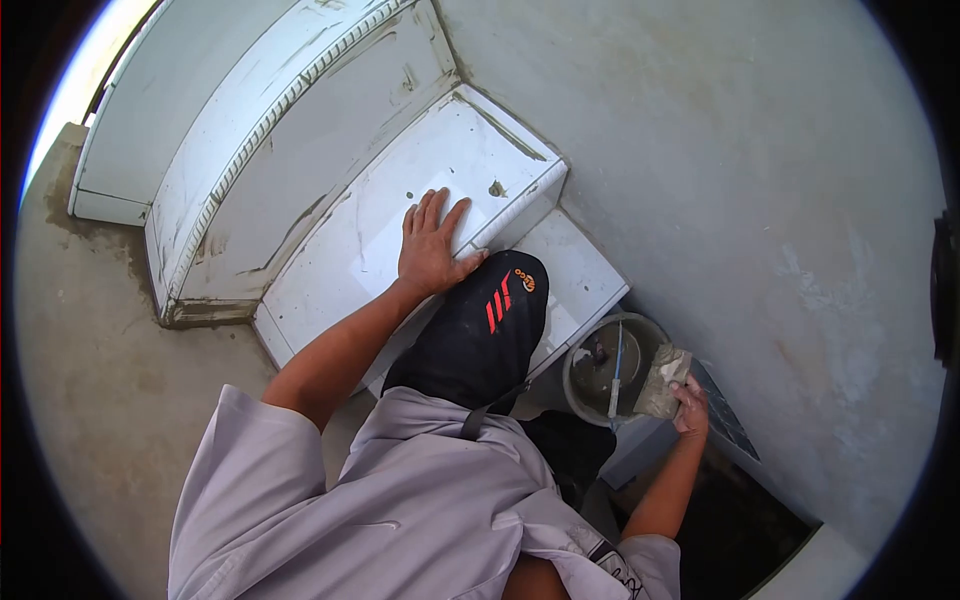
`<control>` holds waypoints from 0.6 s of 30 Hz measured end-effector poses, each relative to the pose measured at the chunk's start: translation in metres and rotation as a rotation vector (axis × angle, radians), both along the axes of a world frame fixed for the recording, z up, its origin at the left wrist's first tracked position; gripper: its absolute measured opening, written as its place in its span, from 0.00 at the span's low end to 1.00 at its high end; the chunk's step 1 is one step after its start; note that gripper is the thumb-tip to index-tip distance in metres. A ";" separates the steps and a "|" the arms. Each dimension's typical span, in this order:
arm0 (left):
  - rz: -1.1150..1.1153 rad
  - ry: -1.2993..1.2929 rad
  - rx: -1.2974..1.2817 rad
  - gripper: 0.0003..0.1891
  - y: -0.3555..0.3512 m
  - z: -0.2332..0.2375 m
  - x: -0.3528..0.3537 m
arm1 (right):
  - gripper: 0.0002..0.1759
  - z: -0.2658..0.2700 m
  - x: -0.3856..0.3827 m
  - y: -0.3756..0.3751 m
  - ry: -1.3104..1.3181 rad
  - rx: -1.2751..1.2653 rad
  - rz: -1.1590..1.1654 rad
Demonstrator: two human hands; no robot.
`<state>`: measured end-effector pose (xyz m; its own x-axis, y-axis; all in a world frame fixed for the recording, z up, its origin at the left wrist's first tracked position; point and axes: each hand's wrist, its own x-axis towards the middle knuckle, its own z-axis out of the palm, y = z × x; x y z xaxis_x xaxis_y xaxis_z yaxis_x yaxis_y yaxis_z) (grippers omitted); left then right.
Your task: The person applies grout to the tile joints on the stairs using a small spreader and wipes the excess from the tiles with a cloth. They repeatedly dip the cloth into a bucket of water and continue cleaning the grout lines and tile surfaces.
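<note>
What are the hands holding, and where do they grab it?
Right hand grips a grey block by its lower edge; left hand lies flat on white tile.

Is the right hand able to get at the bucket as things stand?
Probably yes: the right hand is at the rim of the bucket with nothing between, though it grips a grey block.

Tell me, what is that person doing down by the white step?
A person in a black cap is bent over a white step. The left hand lies flat on a white tile on the step, fingers spread. The right hand holds a grey, mortar-smeared block over the edge of a small bucket. A thin tool stands in the bucket.
</note>
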<state>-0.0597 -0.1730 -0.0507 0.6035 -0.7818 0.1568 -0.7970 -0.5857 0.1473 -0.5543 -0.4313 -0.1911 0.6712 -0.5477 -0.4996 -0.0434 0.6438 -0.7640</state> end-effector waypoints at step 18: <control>-0.015 0.266 -0.136 0.45 0.014 0.004 0.009 | 0.27 0.189 0.529 0.031 0.374 -1.642 0.384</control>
<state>-0.0505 -0.1593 -0.0463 0.6260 -0.7736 0.0985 -0.7282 -0.5346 0.4289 -0.0253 -0.4004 -0.0025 0.8622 -0.4536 0.2255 -0.3099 -0.8245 -0.4735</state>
